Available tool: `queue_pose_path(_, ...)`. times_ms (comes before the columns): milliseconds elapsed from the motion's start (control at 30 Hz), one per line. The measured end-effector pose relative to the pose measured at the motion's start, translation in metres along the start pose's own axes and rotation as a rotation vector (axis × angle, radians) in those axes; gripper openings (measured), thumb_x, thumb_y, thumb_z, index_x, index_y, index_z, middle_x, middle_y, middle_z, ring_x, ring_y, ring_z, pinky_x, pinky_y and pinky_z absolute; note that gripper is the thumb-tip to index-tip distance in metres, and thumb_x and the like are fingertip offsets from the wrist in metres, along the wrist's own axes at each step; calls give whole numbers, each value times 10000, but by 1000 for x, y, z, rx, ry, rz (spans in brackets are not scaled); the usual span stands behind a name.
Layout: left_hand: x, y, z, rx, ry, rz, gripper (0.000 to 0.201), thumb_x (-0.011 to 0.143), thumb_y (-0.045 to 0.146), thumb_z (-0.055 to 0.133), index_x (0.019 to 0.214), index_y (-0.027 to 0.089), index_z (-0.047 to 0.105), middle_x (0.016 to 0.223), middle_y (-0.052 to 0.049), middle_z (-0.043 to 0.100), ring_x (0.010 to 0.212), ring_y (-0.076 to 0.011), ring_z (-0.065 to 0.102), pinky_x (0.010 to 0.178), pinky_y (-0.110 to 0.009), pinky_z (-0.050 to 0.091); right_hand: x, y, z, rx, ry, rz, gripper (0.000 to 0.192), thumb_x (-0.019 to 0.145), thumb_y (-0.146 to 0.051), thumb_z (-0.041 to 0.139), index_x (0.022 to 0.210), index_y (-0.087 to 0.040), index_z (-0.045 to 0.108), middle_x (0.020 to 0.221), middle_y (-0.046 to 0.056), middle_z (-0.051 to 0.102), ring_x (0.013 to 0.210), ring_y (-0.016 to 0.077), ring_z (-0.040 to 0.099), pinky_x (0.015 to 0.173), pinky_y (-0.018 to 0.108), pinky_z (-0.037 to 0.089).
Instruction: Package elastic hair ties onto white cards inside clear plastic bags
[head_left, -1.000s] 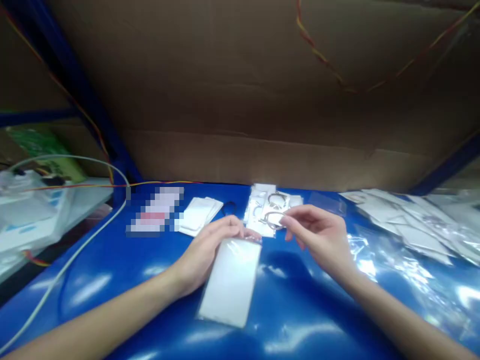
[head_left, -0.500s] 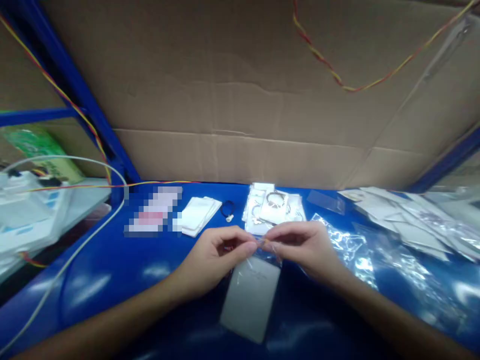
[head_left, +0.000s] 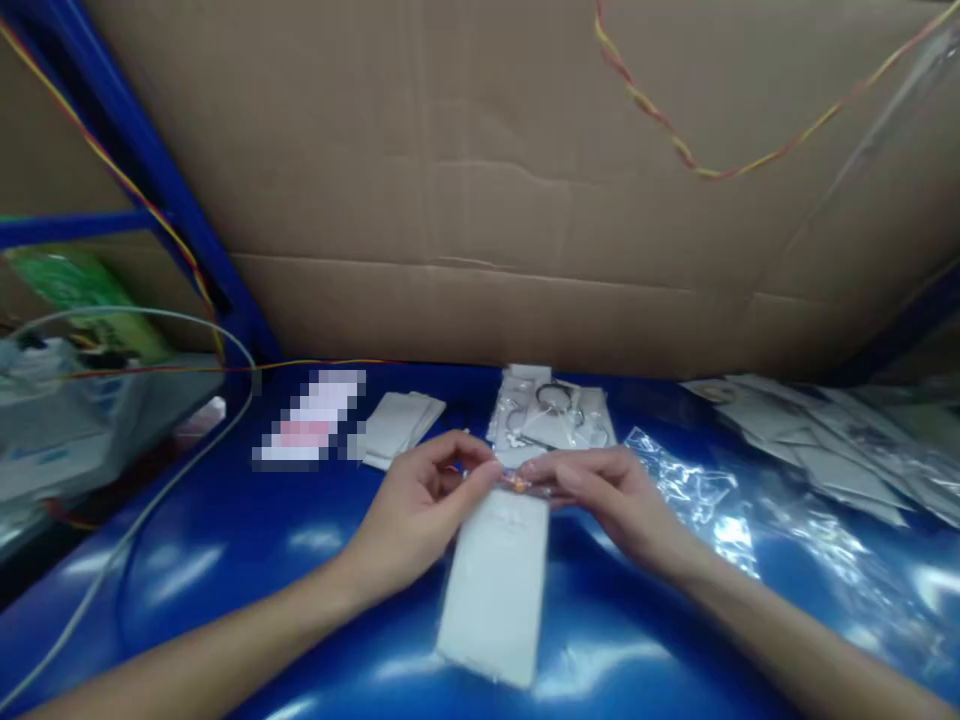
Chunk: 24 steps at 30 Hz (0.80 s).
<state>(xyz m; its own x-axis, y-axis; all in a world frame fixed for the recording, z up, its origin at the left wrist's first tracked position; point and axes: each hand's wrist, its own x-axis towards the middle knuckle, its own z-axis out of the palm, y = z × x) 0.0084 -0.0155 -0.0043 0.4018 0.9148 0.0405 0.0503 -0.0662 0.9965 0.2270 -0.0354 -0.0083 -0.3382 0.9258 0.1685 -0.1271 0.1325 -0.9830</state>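
Observation:
A clear plastic bag with a white card inside hangs below my two hands, over the blue table. My left hand pinches the top edge of the bag between thumb and forefinger. Beside it, my right hand has its fingers closed on the same edge. A small orange and reddish bit shows at the bag's mouth between the fingertips; what it is I cannot make out. Just beyond the hands lies a pile of clear packs with white cards and dark rings or bracelets.
White cards lie stacked left of the packs, beside a blurred-out pinkish item. Shiny clear bags and more packed white cards spread to the right. A cardboard wall closes the back. A pale cable curves along the left.
The bag has swung a little and its card faces me more squarely. My right fingers have shifted slightly left along the bag's top. The dark ring near my left hand is now mostly hidden.

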Motion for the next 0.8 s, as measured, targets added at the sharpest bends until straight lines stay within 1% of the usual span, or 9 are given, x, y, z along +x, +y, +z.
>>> queue_pose_path(33, 0, -1, 0, 1, 16, 11, 260, 904, 442, 699, 905, 192, 628, 640, 50, 605, 433, -66, 459, 400, -167, 328, 0, 0, 1, -15, 10, -4, 204, 865, -395, 788, 1018, -271, 843, 1044, 62, 822, 960, 222, 769, 848, 336, 625)
queue_pose_path(100, 0, -2, -1, 12, 42, 35, 255, 901, 432, 707, 903, 189, 630, 709, 33, 629, 475, -67, 487, 422, -165, 344, -1, -1, 3, -61, 31, 1, 266, 757, -346, 886, 1010, -281, 841, 1068, 55, 816, 994, 240, 761, 882, 366, 620)
queue_pose_path(167, -1, -3, -1, 27, 53, 49, 252, 902, 429, 708, 898, 188, 634, 742, 24, 631, 506, -71, 509, 440, -165, 358, -2, -3, 5, -111, 35, 5, 291, 721, -319, 910, 1002, -283, 840, 1085, 52, 810, 1017, 249, 752, 887, 381, 617)
queue_pose_path(333, -3, -3, 2, 8, 41, 5, 266, 906, 456, 692, 908, 204, 607, 702, 36, 606, 447, -73, 482, 401, -175, 337, 0, -4, 6, -238, 30, -27, 188, 811, -300, 834, 994, -257, 837, 1079, 62, 800, 1019, 249, 736, 896, 392, 601)
queue_pose_path(433, -4, -4, 3, 1, 44, 0, 282, 910, 477, 680, 931, 210, 594, 689, 43, 590, 427, -67, 451, 390, -175, 315, 1, -3, 6, -242, 7, -66, 153, 844, -269, 802, 993, -253, 830, 1092, 64, 776, 1059, 239, 705, 902, 369, 580)
queue_pose_path(533, -5, -4, 4, 36, 52, 50, 289, 918, 476, 676, 939, 198, 599, 738, 28, 599, 482, -68, 477, 423, -171, 330, 1, 0, 6, -255, -3, -82, 141, 858, -253, 785, 995, -246, 816, 1177, 73, 707, 1077, 227, 665, 819, 318, 566)
queue_pose_path(633, -5, -3, 5, 56, 69, 61, 278, 925, 464, 669, 942, 195, 599, 734, 31, 590, 485, -67, 482, 423, -166, 332, 0, 1, 6, -343, 5, -76, 126, 881, -283, 765, 992, -235, 798, 1252, 78, 633, 1006, 195, 643, 729, 275, 533)
queue_pose_path(700, -6, -2, 4, 51, 81, 63, 266, 923, 454, 672, 942, 199, 599, 751, 29, 603, 469, -64, 479, 411, -167, 329, -1, 1, 5, -370, -1, -68, 144, 879, -306, 772, 1005, -238, 786, 1299, 77, 600, 1024, 192, 631, 734, 268, 524)
queue_pose_path(800, -7, -2, 4, 52, 100, 89, 248, 922, 439, 677, 927, 204, 601, 744, 27, 619, 466, -69, 500, 407, -169, 335, -1, -1, 5, -334, -69, -47, 236, 825, -331, 829, 1035, -250, 759, 1373, 72, 566, 1111, 217, 623, 809, 290, 538)
